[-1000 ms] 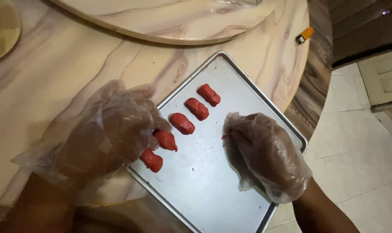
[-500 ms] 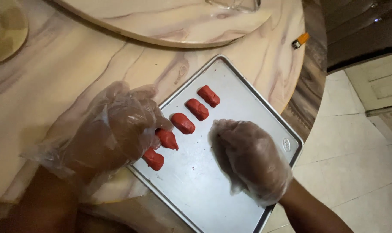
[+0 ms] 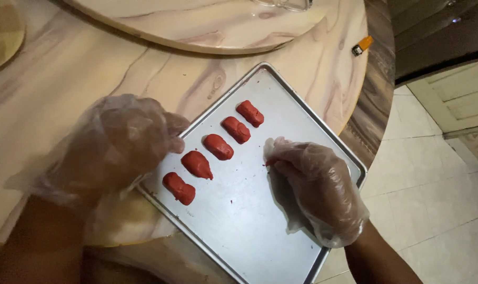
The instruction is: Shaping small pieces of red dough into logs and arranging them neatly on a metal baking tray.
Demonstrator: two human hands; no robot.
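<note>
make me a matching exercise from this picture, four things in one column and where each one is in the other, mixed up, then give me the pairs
Things:
1. left hand
2. right hand
3. red pieces
4. orange lighter

Places:
A. near the table edge, beyond the tray's far corner
B. in a diagonal row of five on the tray
C. at the tray's left rim
D. over the bare half of the metal tray

Pairs: 1-C, 2-D, 3-B, 4-A

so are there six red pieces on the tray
No, five red pieces lie in a diagonal row on the metal tray.
</note>
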